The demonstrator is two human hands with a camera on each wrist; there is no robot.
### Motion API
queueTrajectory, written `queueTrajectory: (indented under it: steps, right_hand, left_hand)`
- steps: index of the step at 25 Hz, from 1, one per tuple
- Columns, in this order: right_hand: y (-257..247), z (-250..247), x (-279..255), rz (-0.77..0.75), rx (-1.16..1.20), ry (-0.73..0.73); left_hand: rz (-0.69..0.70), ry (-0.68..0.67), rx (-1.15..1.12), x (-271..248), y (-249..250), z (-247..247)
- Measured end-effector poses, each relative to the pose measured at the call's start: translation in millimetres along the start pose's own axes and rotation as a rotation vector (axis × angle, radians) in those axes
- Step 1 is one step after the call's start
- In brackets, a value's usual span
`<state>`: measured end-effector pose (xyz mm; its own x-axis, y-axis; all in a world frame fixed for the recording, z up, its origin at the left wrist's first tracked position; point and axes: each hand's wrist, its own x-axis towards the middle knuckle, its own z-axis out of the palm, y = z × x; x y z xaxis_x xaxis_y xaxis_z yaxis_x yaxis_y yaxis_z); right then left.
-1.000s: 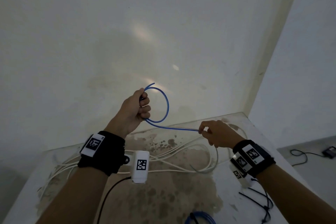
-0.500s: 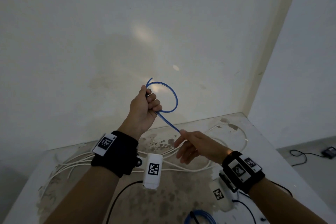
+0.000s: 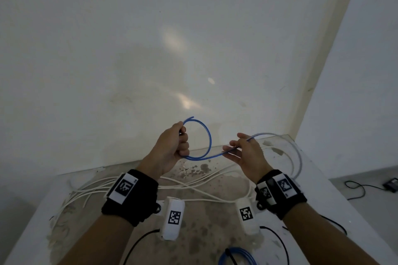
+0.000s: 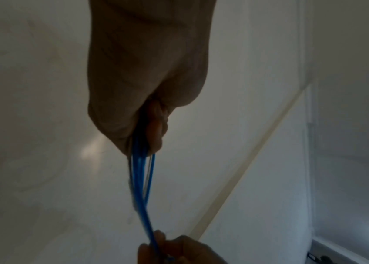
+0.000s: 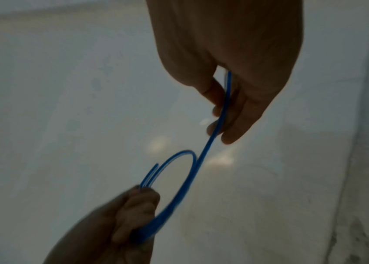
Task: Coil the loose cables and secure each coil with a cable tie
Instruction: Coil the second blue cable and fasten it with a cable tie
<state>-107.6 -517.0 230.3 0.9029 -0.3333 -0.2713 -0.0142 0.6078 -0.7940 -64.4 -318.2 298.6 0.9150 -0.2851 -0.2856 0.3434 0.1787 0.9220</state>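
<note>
A thin blue cable (image 3: 209, 140) forms a loop in the air above the table. My left hand (image 3: 183, 142) grips the gathered strands of that loop in a fist; the left wrist view shows the blue cable (image 4: 140, 178) strands leaving the left hand (image 4: 152, 128). To the right, my right hand (image 3: 241, 149) pinches the same cable between thumb and fingers, as the right wrist view shows: right hand (image 5: 222, 114), cable (image 5: 204, 157). Past the right hand the cable arcs, blurred, down to the table's right side.
Several loose white cables (image 3: 193, 187) lie tangled across the stained table (image 3: 193, 239). A coiled blue cable (image 3: 237, 256) with a black tie sits at the near edge. Black leads (image 3: 277, 241) trail at the right. A white wall stands close behind.
My right hand came in toward the left hand with the cable, then moved back out to the right along it. The loop in my left hand has grown larger.
</note>
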Motion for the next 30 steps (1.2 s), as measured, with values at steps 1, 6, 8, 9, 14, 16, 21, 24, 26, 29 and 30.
queueTrajectory:
  steps: [1, 6, 8, 9, 14, 16, 21, 24, 26, 29, 30]
  right_hand:
    - [0.5, -0.3, 0.6, -0.048, -0.061, 0.039]
    - [5.5, -27.5, 5.6, -0.079, -0.331, 0.209]
    - [6.6, -31.9, 4.6, -0.173, -0.518, 0.094]
    - [5.5, -31.3, 2.9, -0.227, -0.531, 0.027]
    - [-10.7, -16.1, -7.9, -0.456, -0.605, -0.184]
    - [-14.2, -6.1, -15.3, -0.435, -0.626, -0.270]
    - [-31.3, 9.4, -30.6, -0.505, -0.794, -0.440]
    - [-36.2, 9.4, -31.4, -0.521, -0.836, -0.478]
    - [-33.5, 6.9, -29.5, -0.482, -0.769, -0.427]
    - [-28.8, -6.4, -26.3, -0.441, -0.672, -0.292]
    - [-27.9, -12.0, -26.3, -0.465, -0.687, -0.275]
  left_hand:
    - [0.001, -0.001, 0.030, -0.5, -1.6, -1.2]
    - [-0.051, -0.068, -0.002, -5.3, 2.8, -14.1]
    - [-0.107, -0.115, 0.101, -7.3, -0.3, -14.4]
    - [-0.140, -0.134, 0.132, -7.8, -3.9, -12.8]
    - [-0.289, -0.316, 0.157, -12.4, -19.8, 3.9]
    - [-0.321, -0.371, 0.125, -14.4, -22.8, 13.0]
    - [-0.297, -0.433, 0.024, -16.3, -13.0, 24.6]
    - [-0.199, -0.406, 0.156, -18.5, -10.3, 27.1]
    - [-0.158, -0.375, 0.110, -16.7, -11.5, 25.7]
    - [-0.110, -0.348, -0.049, -10.2, -10.6, 18.8]
    - [-0.105, -0.356, -0.075, -9.1, -9.6, 16.0]
